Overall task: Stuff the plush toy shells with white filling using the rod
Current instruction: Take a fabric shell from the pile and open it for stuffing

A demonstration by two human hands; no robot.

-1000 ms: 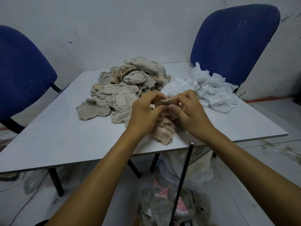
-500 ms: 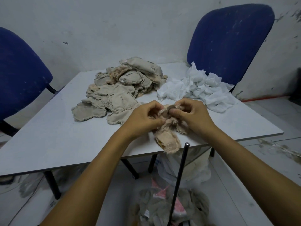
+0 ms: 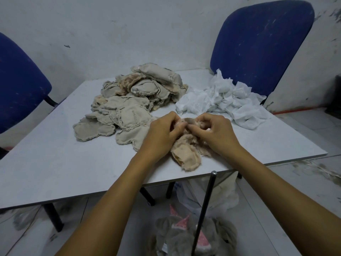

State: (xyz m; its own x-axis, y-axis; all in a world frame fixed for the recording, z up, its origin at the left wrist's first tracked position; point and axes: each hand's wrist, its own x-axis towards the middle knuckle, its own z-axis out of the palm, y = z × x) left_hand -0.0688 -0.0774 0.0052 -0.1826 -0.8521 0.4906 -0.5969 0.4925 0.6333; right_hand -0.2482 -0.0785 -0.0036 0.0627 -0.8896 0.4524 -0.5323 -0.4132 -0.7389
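Observation:
A peach plush shell (image 3: pixel 186 156) lies near the table's front edge. My left hand (image 3: pixel 162 133) and my right hand (image 3: pixel 214 132) both pinch its upper end, fingers curled round the fabric. Behind them sits a heap of beige shells (image 3: pixel 132 106), and to its right a pile of white filling (image 3: pixel 225 102). A dark metal rod (image 3: pixel 204 207) stands upright between my forearms, below the table edge; neither hand touches it.
The white table (image 3: pixel 55 163) has blue chairs at the back right (image 3: pixel 262 43) and at the left (image 3: pixel 20 89). Under the table stand a white bag (image 3: pixel 217 196) and a bag of grey plush toys (image 3: pixel 184 235) with pink ears.
Both hands, with the peach shell, have come down toward the table. My fingers keep working at the shell's upper end. The rod stays where it was.

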